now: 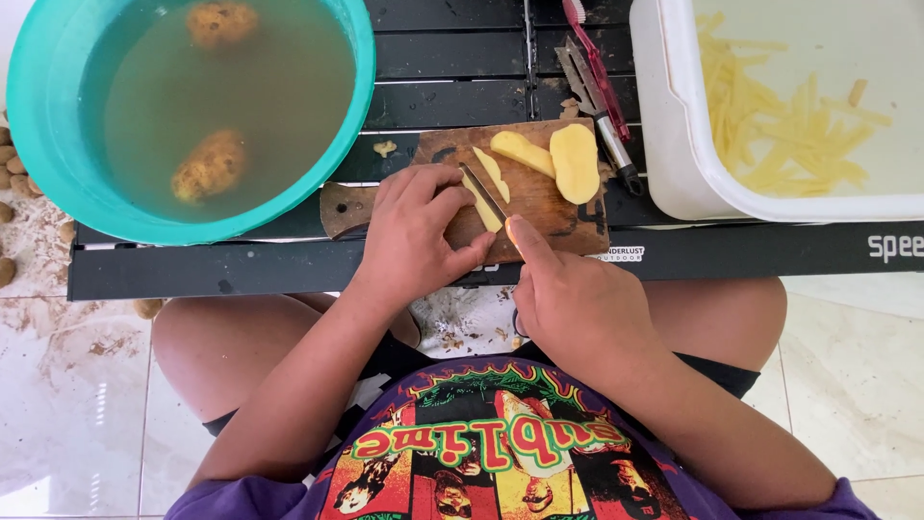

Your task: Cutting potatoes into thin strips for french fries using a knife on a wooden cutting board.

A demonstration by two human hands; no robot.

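Lying on the board (549, 226), a potato slice (481, 204) is pinned under the curled left hand (419, 236); the knife (484, 193), gripped in the closed right hand (568, 299), is laid along its long axis.

Basin (58, 144) left — tub (674, 144) right

Teal basin (58, 125) at the table's left end, murky greenish-brown water, two tan-brown potatoes (207, 166) in it. Table (289, 265) black, slatted. Cutting board (549, 207) dark brown wood at the near edge; peeled potato pieces (575, 162) pale yellow. White tub (674, 144) at the right end, pale yellow potato sticks (789, 135). Peeler (597, 67) red-handled. Shirt (500, 453) purple, red-yellow-green print.
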